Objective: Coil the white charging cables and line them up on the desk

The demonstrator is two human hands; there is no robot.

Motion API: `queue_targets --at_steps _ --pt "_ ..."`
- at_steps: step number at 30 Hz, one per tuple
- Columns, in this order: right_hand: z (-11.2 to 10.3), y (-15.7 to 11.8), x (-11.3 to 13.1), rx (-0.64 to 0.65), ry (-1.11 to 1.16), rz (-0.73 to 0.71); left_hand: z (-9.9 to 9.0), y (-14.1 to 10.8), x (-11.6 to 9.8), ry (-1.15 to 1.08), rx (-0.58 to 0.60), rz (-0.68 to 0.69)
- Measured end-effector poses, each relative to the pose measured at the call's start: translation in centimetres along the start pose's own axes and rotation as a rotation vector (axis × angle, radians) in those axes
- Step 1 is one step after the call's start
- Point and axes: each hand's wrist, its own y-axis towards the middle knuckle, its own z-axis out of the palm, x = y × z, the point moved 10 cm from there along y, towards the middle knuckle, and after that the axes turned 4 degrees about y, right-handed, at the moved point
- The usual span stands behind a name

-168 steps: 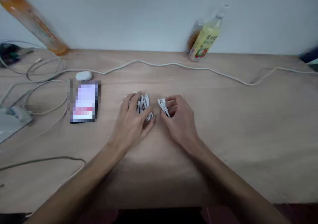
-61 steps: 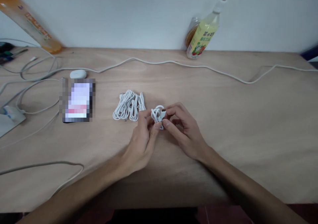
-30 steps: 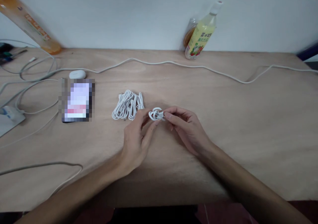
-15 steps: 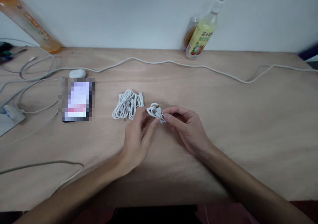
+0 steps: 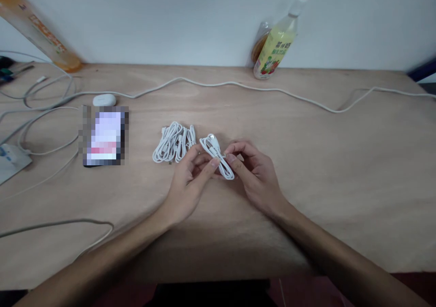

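Cable bundle (image 5: 215, 151): one, in two hands (image 5: 186, 176) (image 5: 261, 176)

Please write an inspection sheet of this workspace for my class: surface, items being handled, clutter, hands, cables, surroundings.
Surface: light-brown, wood-grained tabletop; spills, nothing seen.
Job's things: white coiled cable bundle, in hand; pile of white coiled cables, lying to its left.
Clutter: dark-edged rectangular phone, screen pixelated; small white rounded plastic case just beyond it.
Hands: bare left hand holds the bundle; bare right hand has fingertips at its right side, grip unclear.
Cables: long white cable crosses the back; looped pale cables lie at left.
Surroundings: plain pale wall; yellow-labelled plastic bottle and taller orange-lettered plastic bottle at the back edge.
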Motion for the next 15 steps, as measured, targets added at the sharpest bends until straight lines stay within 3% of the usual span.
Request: queue_targets --at_steps 7,15 --pt "0.2 -0.1 0.2 0.018 -0.060 -0.019 0.1 0.3 1.2 -0.105 0.035 -0.099" --pt "0.0 -0.3 1.3 0.010 -0.104 -0.102 -0.7 0.1 -0.5 0.098 -0.047 0.019"
